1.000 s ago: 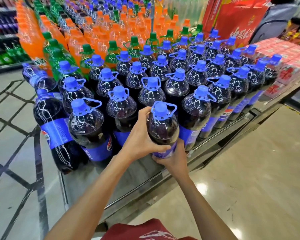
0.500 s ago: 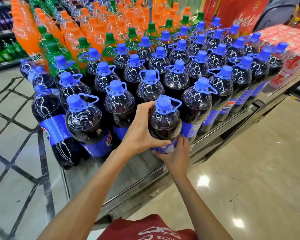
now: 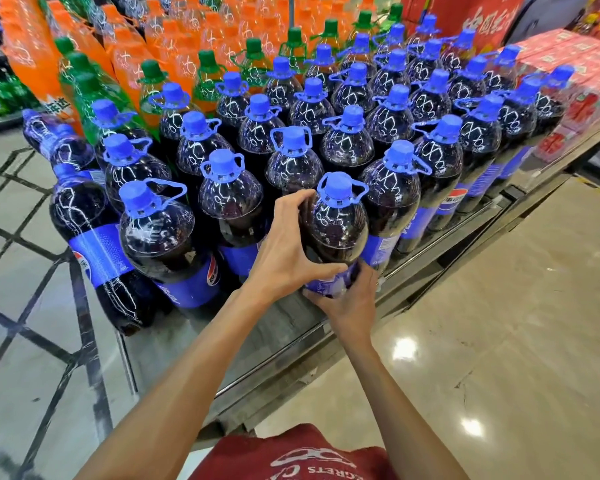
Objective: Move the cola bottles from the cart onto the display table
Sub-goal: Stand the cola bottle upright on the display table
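The left hand (image 3: 284, 252) and right hand (image 3: 349, 304) grip the bottle (image 3: 336, 220) near the bench (image 3: 194, 344) edge, half hiding its label; bare bench lies leftward.

The cola bottle (image 3: 336, 230) at the centre, like those around it, is clear, glossy plastic catching white glints, with a smooth blue plastic cap (image 3: 338, 188) and a shiny film label (image 3: 329, 284). The display table (image 3: 167, 344) is dull brushed metal. The floor (image 3: 499, 323) at lower right is polished and mirror-glossy. The shirt (image 3: 291, 459) at the bottom edge is matt red cloth.
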`<state>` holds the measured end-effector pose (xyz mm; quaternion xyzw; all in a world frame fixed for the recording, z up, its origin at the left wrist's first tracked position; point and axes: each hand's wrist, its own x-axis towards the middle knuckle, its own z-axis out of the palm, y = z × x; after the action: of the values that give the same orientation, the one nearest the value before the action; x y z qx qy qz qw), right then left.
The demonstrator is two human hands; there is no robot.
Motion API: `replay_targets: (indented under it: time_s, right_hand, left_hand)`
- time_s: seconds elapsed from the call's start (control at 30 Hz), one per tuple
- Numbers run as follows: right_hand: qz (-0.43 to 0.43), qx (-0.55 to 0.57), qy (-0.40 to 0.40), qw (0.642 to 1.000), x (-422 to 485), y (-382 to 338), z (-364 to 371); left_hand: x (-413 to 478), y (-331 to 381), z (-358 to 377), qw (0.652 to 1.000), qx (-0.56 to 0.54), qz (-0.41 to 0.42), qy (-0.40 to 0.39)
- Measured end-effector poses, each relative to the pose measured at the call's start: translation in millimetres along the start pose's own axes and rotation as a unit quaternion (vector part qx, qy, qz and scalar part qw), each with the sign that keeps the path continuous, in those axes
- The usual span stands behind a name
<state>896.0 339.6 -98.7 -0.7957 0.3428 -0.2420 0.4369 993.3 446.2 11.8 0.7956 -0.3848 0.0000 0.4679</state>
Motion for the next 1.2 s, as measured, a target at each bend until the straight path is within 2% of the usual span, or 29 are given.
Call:
replay_targets:
  time_s: [0.3,0.67,0.97,1.07,1.2]
  right_hand:
    - [-0.012,-0.011,-0.016,1.000,3,1,-3]
    - [0.002,-0.050,-0.036,0.998,-2,-4,-5]
    - [-0.034,-0.167,-0.168,0.971,16,-9,-47]
    - [-0.037,-0.198,-0.216,0.955,20,-11,-65]
    - [-0.040,-0.280,-0.263,0.922,18,-5,-104]
  left_hand:
    - [-1,7,2,0.998,0.056,-0.018,0.030]
    - [-6,2,9,0.999,0.008,-0.018,0.050]
    - [-10,12,-1,0.999,0.027,-0.034,0.031]
    - [-17,19,-7,0.997,0.075,-0.024,0.021]
    - [-32,40,-9,0.984,0.167,-0.001,0.068]
